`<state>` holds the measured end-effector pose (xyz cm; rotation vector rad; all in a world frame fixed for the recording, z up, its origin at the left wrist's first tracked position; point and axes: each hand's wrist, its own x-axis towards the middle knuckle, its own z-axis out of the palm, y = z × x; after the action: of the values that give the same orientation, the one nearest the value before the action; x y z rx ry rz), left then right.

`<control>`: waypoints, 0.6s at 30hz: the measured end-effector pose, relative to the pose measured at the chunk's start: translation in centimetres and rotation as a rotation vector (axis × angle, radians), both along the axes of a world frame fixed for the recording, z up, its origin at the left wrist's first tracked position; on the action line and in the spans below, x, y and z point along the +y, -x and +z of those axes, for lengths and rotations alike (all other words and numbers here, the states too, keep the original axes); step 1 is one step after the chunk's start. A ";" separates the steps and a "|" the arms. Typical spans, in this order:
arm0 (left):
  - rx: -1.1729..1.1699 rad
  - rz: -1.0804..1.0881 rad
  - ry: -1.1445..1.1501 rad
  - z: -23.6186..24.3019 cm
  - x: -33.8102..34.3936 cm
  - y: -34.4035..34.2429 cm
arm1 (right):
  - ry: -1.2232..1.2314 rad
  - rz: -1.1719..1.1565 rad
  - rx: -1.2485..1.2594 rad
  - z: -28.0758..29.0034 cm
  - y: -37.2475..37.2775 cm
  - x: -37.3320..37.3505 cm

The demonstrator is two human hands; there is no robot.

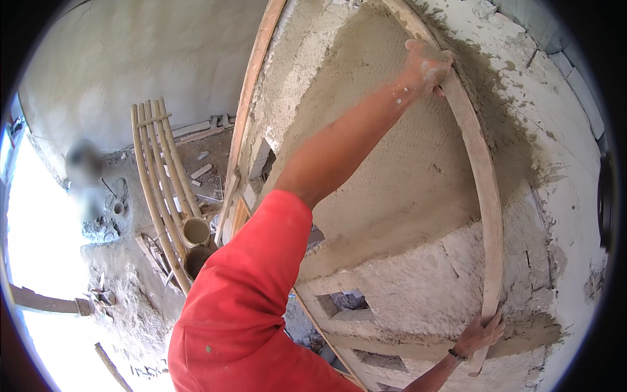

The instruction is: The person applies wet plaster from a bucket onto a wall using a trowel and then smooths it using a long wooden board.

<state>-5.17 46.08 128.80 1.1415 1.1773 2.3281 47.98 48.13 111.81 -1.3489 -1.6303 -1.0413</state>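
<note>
Starting at the far left, well apart from the left grip [428,65], several bamboo poles [159,170] are joined by a crosspiece [153,120]. Two round buckets [196,223] sit beside the poles' lower ends. Nearer, but left of the same grip, a narrow wooden strip [253,78] runs along the edge of the wall [418,281]. A red sleeve [245,274] covers part of the arm [339,150] leading to this grip. Damp grey plaster [385,170] extends below and left of it. A rectangular opening [349,302] is observed left of the right grip [480,334]. The left grip is closed over the upper part of a long wooden board [483,183], which spans between both grips across the wall. The right grip, a dark bracelet [457,355] at its wrist, holds the board near its lower end.
</note>
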 end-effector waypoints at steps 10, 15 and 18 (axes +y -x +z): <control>-0.326 -0.032 0.184 -18.8 -1.8 -3.5 | 0.171 0.051 -0.154 -8.5 -4.4 -0.4; -0.494 -0.020 0.173 -29.1 -1.0 -5.6 | 0.328 0.095 -0.239 -10.9 -4.7 -2.4; -0.527 -0.009 0.192 -34.7 -1.1 -6.5 | 0.403 0.063 -0.266 -14.0 -5.5 -2.3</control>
<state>1.35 44.95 94.09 0.4239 1.1472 2.2454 53.50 45.87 97.81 -1.4467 -2.1549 -0.9148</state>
